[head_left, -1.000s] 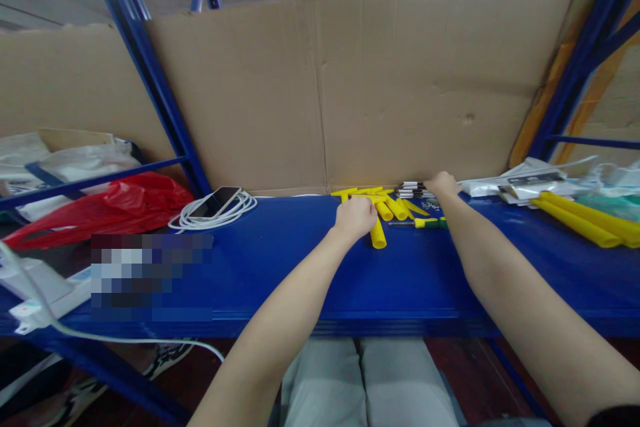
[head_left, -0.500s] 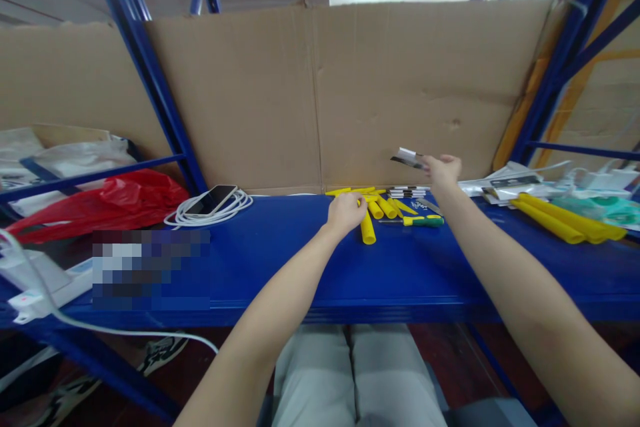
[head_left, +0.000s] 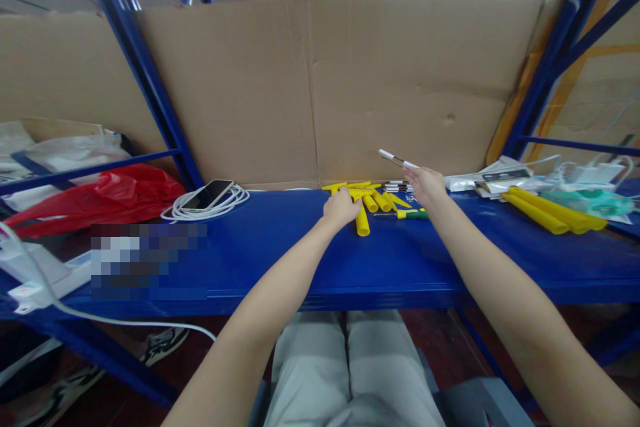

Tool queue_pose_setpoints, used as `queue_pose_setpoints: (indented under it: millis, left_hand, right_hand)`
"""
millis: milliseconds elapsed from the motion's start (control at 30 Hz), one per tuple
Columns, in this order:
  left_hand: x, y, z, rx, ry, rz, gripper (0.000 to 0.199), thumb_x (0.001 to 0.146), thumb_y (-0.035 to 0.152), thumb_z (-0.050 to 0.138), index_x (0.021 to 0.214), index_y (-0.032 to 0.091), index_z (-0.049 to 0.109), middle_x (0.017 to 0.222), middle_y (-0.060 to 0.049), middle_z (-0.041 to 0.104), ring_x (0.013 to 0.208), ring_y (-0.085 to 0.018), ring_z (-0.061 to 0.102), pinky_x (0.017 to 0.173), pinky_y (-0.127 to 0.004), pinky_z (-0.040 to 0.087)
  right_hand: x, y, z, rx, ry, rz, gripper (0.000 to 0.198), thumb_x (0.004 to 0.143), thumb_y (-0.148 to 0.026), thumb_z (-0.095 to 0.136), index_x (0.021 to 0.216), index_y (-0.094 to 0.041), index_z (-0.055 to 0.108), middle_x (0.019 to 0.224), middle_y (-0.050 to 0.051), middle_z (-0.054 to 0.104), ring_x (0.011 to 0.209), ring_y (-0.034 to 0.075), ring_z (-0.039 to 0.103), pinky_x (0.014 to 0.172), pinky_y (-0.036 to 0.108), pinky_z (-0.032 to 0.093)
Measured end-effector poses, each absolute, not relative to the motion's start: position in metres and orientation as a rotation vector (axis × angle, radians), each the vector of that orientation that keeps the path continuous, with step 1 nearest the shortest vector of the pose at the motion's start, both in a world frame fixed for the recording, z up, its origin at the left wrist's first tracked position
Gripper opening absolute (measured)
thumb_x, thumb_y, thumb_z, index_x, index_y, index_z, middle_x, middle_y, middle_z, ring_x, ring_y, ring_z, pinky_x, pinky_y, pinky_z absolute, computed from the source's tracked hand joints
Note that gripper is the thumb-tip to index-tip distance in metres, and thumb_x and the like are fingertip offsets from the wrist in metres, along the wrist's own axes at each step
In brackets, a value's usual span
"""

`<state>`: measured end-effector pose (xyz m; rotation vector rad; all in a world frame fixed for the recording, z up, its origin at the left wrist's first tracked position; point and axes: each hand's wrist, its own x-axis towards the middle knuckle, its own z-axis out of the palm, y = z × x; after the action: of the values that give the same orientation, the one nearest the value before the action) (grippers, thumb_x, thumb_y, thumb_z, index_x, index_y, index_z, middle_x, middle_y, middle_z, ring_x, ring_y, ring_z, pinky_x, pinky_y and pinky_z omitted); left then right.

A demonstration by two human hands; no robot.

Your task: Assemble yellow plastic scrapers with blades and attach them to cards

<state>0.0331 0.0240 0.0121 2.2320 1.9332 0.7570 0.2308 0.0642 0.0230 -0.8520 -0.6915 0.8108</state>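
Observation:
At the back of the blue shelf, my left hand (head_left: 342,207) has its fingers closed on a yellow T-shaped handle (head_left: 363,220) with a hollow round grip. Raised slightly above the shelf, my right hand (head_left: 425,185) pinches a thin, flat white-and-dark strip (head_left: 393,159), which points to the left. Between the hands lie more yellow T-shaped handles (head_left: 384,201). A stack of black-and-white strips (head_left: 397,186) sits behind them. In front of my right hand is a screwdriver (head_left: 413,213) with a green and yellow handle, its right end hidden by the hand.
Yellow tubes (head_left: 545,210) and white packets (head_left: 505,177) lie at the right. To the left are a phone (head_left: 210,194) on a coiled white cable (head_left: 233,203), a red plastic bag (head_left: 125,190) and a power strip (head_left: 47,287). A cardboard wall (head_left: 240,93) closes the back.
My right hand has come a little lower and to the left, and the strip in it has turned edge-on. My left hand has shifted slightly left, its grip opening a little around the yellow handle.

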Motion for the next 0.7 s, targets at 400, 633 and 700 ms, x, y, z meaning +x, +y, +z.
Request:
queue_pose_setpoints:
  millis: [400,633,700]
  left_hand:
    - [0.040,0.034,-0.001,1.608,1.510,0.757,0.018,0.084,0.023,0.054,0.085,0.006,0.060,0.057,-0.005,0.063,0.037,-0.009,0.054,0.044,-0.021,0.048]
    - [0.047,0.032,-0.010,1.707,1.473,0.723,0.032,0.080,0.040,0.059,0.073,0.009,0.059,0.052,-0.003,0.057,0.035,-0.010,0.051,0.042,-0.023,0.046]
    - [0.047,0.032,-0.011,1.720,1.471,0.700,0.031,0.079,0.039,0.060,0.068,0.010,0.057,0.047,-0.001,0.053,0.034,-0.008,0.048,0.040,-0.021,0.043]
  right_hand:
    - [0.223,0.062,0.020,-0.875,-0.726,0.857,0.021,0.074,-0.003,0.057,0.079,-0.018,0.043,0.080,0.002,0.065,0.084,0.012,0.066,0.078,0.027,0.051]
    - [0.219,0.056,0.019,-0.893,-0.738,0.835,0.023,0.074,-0.002,0.054,0.080,-0.020,0.040,0.082,0.001,0.064,0.084,0.011,0.066,0.073,0.022,0.051]
    - [0.218,0.055,0.019,-0.898,-0.745,0.834,0.024,0.073,-0.002,0.055,0.081,-0.020,0.040,0.082,0.001,0.063,0.083,0.011,0.066,0.072,0.022,0.050]
